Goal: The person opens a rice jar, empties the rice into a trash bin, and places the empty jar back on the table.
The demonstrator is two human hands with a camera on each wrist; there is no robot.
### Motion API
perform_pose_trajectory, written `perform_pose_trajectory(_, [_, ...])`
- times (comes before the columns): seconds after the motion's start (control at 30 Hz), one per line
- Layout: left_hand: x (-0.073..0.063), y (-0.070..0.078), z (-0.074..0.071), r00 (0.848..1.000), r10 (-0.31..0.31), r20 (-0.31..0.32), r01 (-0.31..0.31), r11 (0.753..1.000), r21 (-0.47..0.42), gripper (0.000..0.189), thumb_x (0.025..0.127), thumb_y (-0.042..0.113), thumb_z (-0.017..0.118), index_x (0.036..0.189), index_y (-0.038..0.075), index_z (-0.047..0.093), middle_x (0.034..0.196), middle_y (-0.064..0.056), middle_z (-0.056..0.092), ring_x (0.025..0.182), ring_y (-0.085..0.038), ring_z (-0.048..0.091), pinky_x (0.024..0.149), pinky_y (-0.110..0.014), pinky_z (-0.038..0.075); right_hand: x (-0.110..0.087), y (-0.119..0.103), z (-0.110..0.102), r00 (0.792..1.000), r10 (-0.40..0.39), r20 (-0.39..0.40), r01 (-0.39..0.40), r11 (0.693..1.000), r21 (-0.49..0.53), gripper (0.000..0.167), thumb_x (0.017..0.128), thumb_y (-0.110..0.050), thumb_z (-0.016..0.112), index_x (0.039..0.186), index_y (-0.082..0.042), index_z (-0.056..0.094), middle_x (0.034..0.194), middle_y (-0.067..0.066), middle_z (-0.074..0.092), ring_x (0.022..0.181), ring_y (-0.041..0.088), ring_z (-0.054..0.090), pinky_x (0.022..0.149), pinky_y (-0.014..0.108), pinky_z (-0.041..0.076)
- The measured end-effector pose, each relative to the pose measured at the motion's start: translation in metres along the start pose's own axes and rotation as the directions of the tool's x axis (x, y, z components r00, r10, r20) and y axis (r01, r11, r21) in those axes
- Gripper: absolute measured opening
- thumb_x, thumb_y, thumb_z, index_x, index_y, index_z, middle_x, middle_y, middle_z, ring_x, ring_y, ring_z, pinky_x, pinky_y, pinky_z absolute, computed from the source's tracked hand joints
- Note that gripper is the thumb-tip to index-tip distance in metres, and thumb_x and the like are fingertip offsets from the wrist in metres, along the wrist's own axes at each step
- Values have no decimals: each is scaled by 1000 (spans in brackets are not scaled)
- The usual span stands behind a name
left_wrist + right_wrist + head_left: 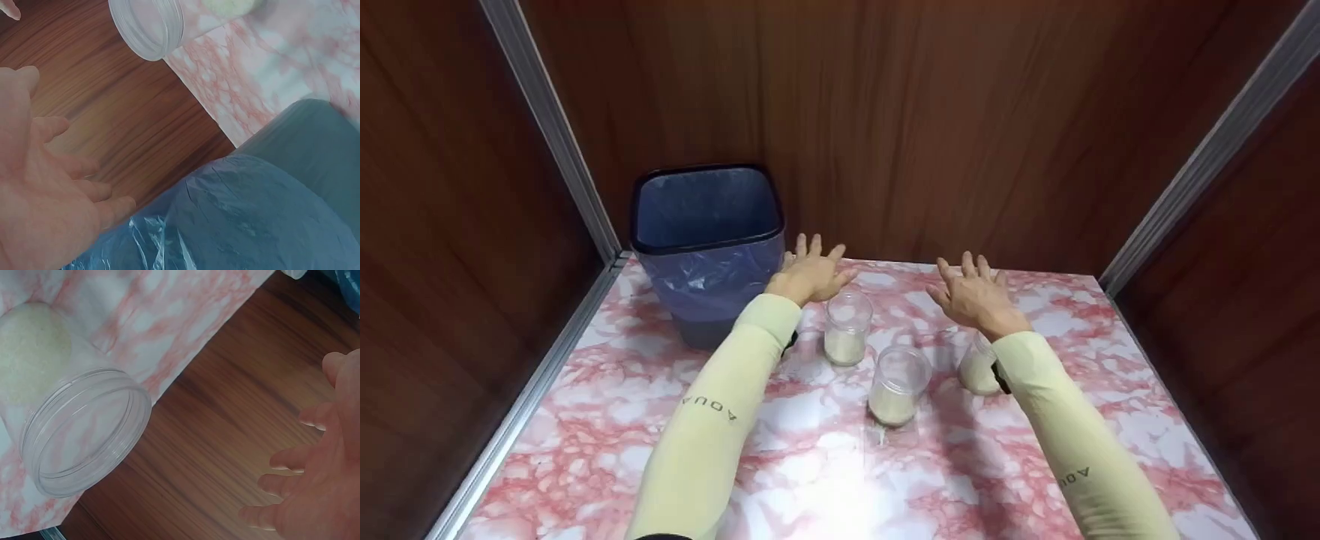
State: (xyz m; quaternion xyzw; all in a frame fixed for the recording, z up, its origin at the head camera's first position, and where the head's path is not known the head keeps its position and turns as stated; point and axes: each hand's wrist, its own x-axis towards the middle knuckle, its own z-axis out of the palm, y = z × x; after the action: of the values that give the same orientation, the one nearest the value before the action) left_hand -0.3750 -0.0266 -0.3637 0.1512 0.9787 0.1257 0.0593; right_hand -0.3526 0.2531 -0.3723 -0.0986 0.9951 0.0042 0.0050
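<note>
Both hands are held out over the table, fingers spread and nothing in them. My left hand [810, 276] hovers between the lined bin and a clear jar [847, 330] partly filled with pale grains. My right hand [976, 300] is above and beyond another clear jar [979, 367], partly hidden by the forearm; in the right wrist view its open, threaded rim [90, 433] faces the camera. A third clear jar [898, 386], also partly filled with pale material, stands upright in the middle, nearer the body. None of the jars has a lid on.
A blue bin [709, 292] with a plastic liner and dark rim stands at the back left. Brown wood-grain panels [885, 135] enclose the back and sides. A few pale spilled bits [881, 435] lie on the pink marbled table [607, 435] before the middle jar.
</note>
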Motion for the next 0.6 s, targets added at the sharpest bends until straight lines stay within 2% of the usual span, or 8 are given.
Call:
perform_pose_trajectory(0.33, [0, 7, -2, 1000, 27, -11, -27, 1000, 14, 68, 100, 59, 32, 158, 25, 20, 164, -21, 6, 152, -43, -3, 121, -59, 11, -3, 4, -1, 1000, -11, -17, 12, 999, 42, 66, 102, -48, 34, 157, -14, 21, 159, 33, 13, 147, 52, 11, 111, 75, 13])
perform_pose_trajectory(0.47, [-2, 11, -2, 998, 53, -32, -53, 999, 1, 67, 100, 59, 33, 157, 26, 20, 165, -19, 5, 152, -41, -2, 121, -58, 11, -6, 5, 1, 998, -34, -56, 39, 996, 85, 66, 102, -48, 37, 157, -15, 21, 159, 32, 14, 147, 51, 12, 112, 74, 15])
perform_pose_trajectory(0.6, [-3, 11, -3, 992, 97, -81, -98, 995, -9, 67, 100, 58, 34, 157, 25, 23, 165, -19, 8, 152, -41, -1, 121, -58, 14, -7, 6, 1, 990, -60, -127, 76, 989, 125, 65, 101, -44, 42, 156, -14, 23, 158, 33, 18, 146, 52, 17, 113, 71, 18])
